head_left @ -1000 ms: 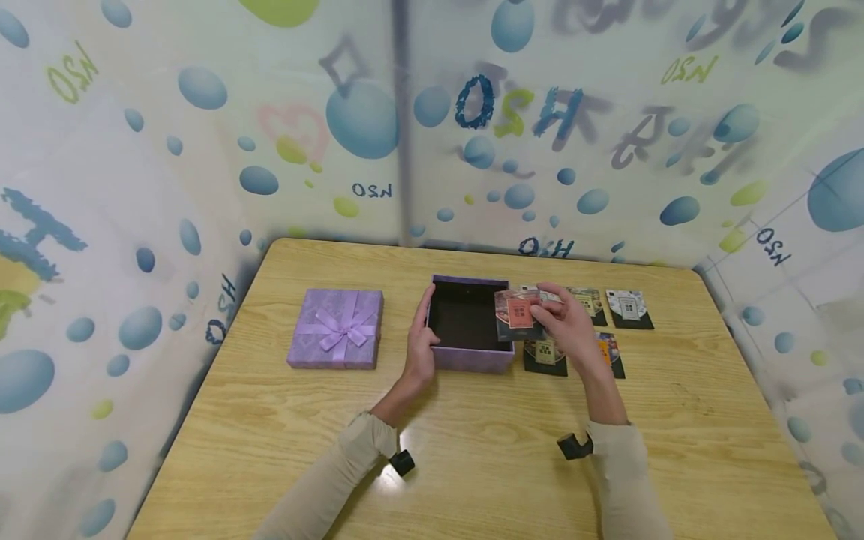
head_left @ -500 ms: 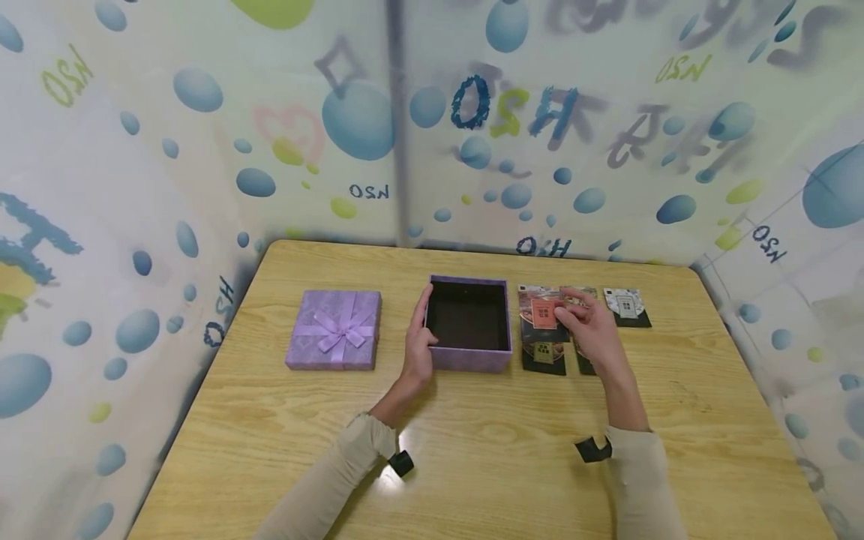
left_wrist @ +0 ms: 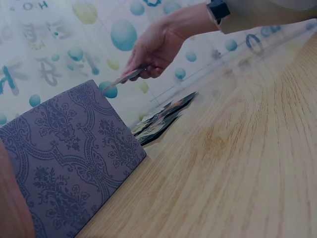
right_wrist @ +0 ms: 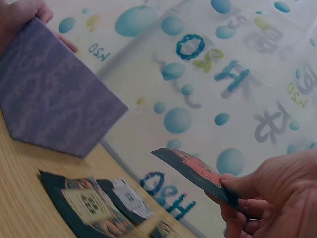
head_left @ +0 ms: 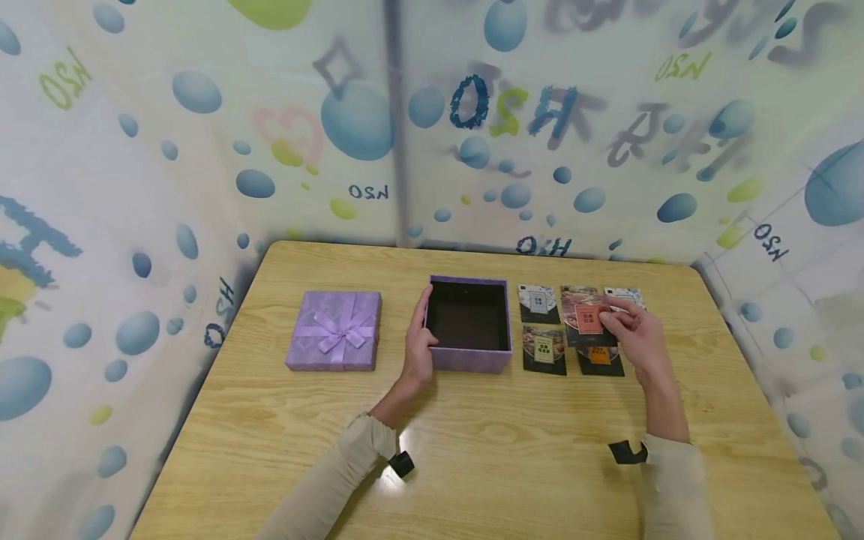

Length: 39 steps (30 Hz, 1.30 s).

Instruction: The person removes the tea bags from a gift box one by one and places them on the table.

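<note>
My left hand (head_left: 418,349) holds the left side of an open purple box (head_left: 470,361), thumb at its front-left corner and fingers along the wall. The box's dark inside shows nothing in it. My right hand (head_left: 637,337) pinches the right edge of a flat packet (head_left: 586,316) with a red label, between thumb and fingers. In the right wrist view this packet (right_wrist: 190,171) is raised and tilted. It overlaps an orange-label packet (head_left: 601,361) in the head view. A silver-white packet (head_left: 538,304) and a beige-label packet (head_left: 544,350) lie right of the box.
The purple lid (head_left: 334,330) with a ribbon bow lies left of the box. Another white packet (head_left: 628,294) is partly hidden behind my right hand. Everything stands on a wooden table (head_left: 499,450), with a printed curtain (head_left: 445,150) behind its far edge.
My right hand has carried the red-label packet rightward from the box's right edge, across the packets on the table. The left hand and box stay in place.
</note>
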Tool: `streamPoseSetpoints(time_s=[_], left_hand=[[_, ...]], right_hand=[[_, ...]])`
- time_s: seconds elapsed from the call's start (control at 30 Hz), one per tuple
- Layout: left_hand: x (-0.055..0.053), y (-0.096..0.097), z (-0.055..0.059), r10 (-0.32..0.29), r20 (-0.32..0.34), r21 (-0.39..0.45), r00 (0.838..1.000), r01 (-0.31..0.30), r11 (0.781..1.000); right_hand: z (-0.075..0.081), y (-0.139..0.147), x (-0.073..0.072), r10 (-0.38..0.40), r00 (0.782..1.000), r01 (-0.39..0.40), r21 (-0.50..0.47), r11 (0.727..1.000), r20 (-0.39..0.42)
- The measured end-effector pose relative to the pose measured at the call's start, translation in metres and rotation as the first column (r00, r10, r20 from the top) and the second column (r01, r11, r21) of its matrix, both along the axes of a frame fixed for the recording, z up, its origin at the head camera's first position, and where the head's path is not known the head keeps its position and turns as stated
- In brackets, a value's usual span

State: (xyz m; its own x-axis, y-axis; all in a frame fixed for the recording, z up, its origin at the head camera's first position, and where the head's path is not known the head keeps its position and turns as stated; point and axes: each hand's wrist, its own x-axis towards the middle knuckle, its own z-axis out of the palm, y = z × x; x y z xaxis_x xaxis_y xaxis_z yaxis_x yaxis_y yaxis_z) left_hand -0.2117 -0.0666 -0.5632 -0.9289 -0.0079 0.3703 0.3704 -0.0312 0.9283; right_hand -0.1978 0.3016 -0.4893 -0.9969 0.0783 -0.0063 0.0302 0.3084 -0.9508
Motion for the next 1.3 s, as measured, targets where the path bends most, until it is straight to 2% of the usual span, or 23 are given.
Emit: streamPoseSetpoints(time_s=[0.1,0.27,0.4,0.73,0.9,1.17,1.3], left_hand=[[0.000,0.000,-0.001,0.000,-0.001,0.004,1.000,0.000,1.000],[0.001,0.001,0.001,-0.002,0.006,0.025,1.000,0.002,1.000],[0.000,0.001,0.002,-0.013,0.001,0.038,1.000,0.013,0.999],[0.000,0.001,0.000,0.001,0.012,0.018,1.000,-0.001,1.000],[0.000,0.002,0.000,-0.002,0.025,0.025,1.000,0.001,1.000],[-0.001,0.001,0.000,-0.009,0.023,0.018,1.000,0.009,1.000],[-0.001,0.001,-0.001,-0.005,0.019,0.009,1.000,0.005,1.000]], right_hand=[[-0.001,0.015,0.002,-0.028,1.000,0.028,-0.014,1.000,-0.003],[-0.004,0.038,0.006,-0.103,0.995,0.102,0.051,0.993,0.008],[-0.010,0.050,0.010,-0.157,0.987,0.156,0.056,0.986,0.024],[-0.027,0.069,0.011,-0.253,0.962,0.247,0.064,0.967,0.103],[-0.030,0.084,0.012,-0.303,0.942,0.290,0.107,0.951,0.143],[-0.038,0.100,0.012,-0.317,0.929,0.279,0.200,0.939,0.191],[-0.043,0.103,0.013,-0.318,0.928,0.254,0.293,0.922,0.193]])
